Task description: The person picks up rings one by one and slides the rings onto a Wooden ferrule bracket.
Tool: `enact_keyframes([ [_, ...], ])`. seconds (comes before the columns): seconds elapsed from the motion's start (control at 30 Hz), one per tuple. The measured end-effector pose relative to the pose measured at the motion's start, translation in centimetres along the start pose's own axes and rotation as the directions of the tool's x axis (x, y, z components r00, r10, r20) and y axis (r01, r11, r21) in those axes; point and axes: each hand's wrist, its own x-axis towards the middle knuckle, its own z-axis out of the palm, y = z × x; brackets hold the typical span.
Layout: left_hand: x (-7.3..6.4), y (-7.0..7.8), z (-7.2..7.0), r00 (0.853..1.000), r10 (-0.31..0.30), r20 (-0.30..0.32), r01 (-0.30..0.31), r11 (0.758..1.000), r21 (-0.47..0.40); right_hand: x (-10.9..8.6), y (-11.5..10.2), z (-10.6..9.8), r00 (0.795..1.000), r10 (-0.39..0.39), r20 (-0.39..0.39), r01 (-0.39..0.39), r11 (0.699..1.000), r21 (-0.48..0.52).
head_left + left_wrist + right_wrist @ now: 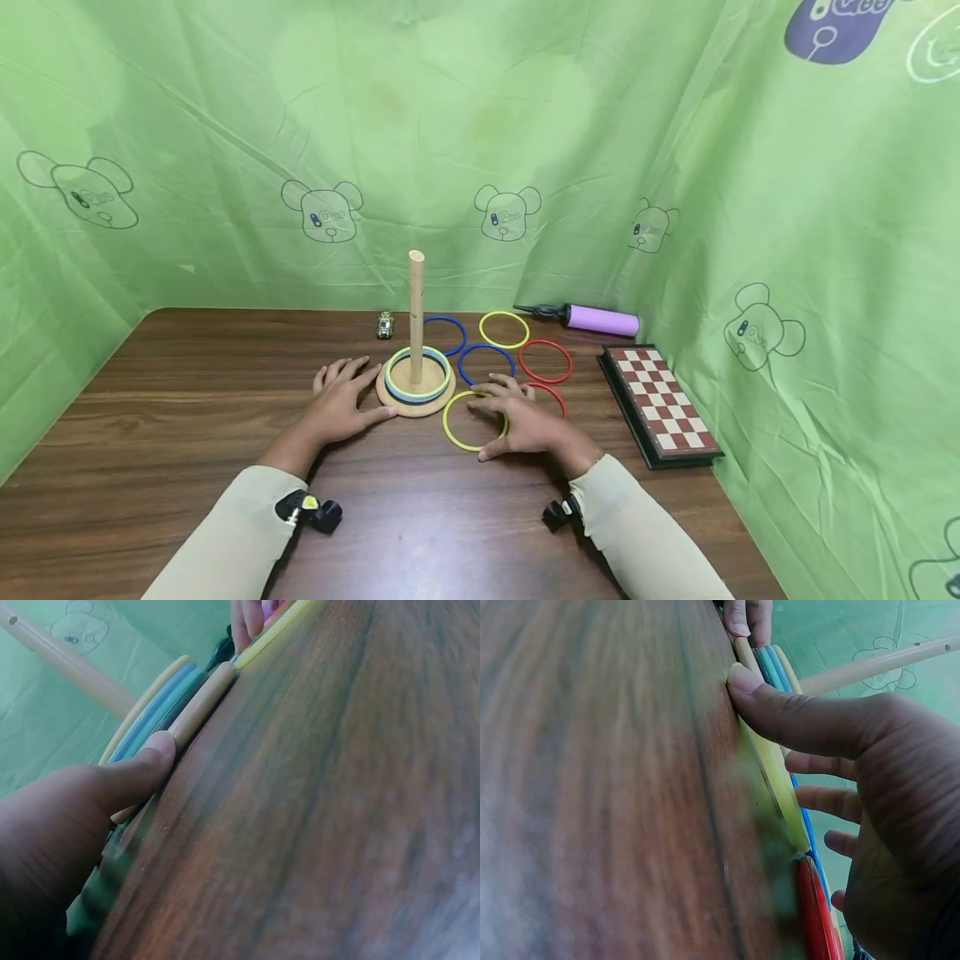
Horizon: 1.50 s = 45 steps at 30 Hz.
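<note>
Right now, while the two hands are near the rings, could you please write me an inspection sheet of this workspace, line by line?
Surface: brown wood-grain table.
Job's things: wooden stand upright, stacked rings around its peg; to its right lie two blue rings, two red rings and two yellow rings.
Clutter: toy car behind the stand; purple pump at the back; chessboard at the right.
Hands: left hand touches the stand's base; right hand is over the nearer yellow ring, thumb and fingers apart.
Cables: nothing seen.
Surroundings: green curtain with cartoon animal heads.
</note>
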Motion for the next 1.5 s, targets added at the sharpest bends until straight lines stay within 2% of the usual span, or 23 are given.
enact_keyframes([
  [0.5,-0.2,0.1,-0.2,0.999,-0.014,0.035,0.012,0.999,0.047,0.0,-0.2,0.4,0.999,-0.007,-0.05,0.008,1.0,0.011],
  [0.73,-0.3,0.1,-0.1,0.999,-0.015,0.033,0.013,0.999,0.051,0.0,-0.2,0.1,0.996,-0.033,-0.079,0.034,0.999,0.01],
  [1.17,0.2,0.1,0.1,0.999,-0.017,0.03,0.016,0.999,0.041,-0.2,0.0,-1.0,0.972,-0.089,-0.219,0.083,0.996,-0.036],
  [1.5,0.1,-0.1,0.0,0.999,-0.025,0.035,0.024,0.999,0.043,0.4,-0.4,-1.8,0.953,-0.133,-0.273,0.128,0.991,-0.035],
])
